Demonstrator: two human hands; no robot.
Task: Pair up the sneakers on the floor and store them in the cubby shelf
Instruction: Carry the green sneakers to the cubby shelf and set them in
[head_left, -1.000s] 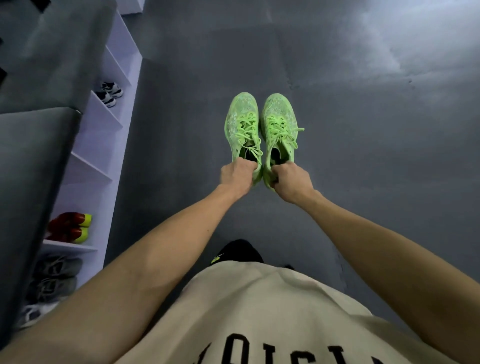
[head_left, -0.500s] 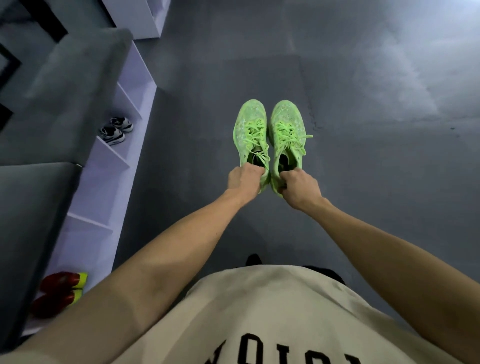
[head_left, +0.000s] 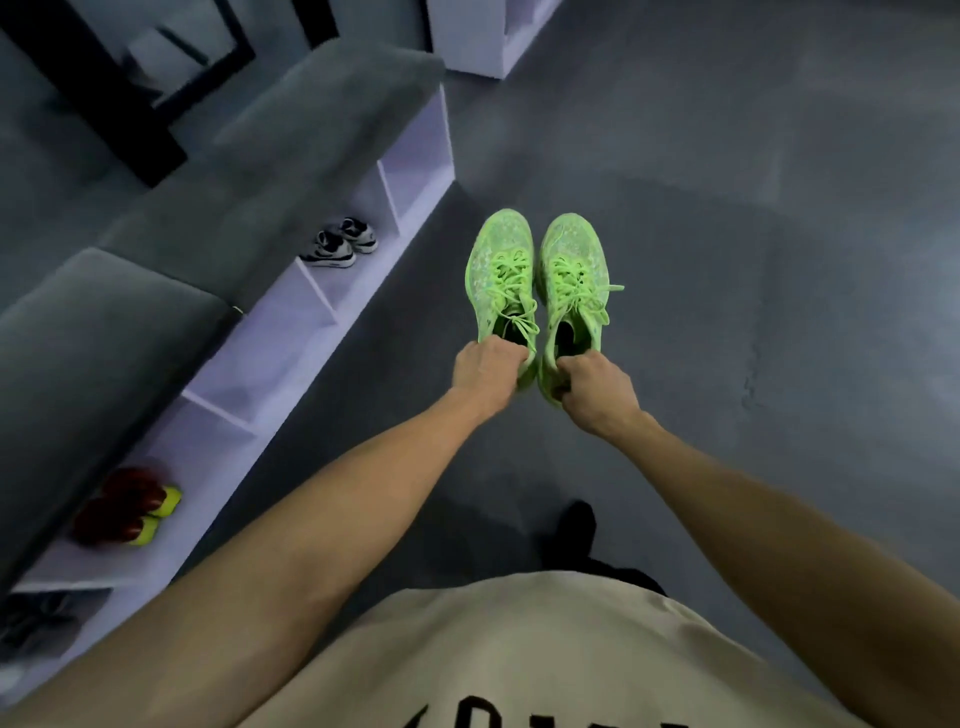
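Left hand (head_left: 485, 371) grips heel of left green sneaker (head_left: 501, 275), fingers curled tight. Right hand (head_left: 597, 389) grips heel of right green sneaker (head_left: 571, 280) same way. Both shoes side by side, toes pointing away, held up over grey floor (head_left: 753, 208). White cubby shelf (head_left: 291, 353) off to left. Black-and-white shoes (head_left: 340, 241) sit in one cubby. Red-and-yellow shoes (head_left: 127, 506) sit in nearer cubby. Cubbies between them hold no shoes.
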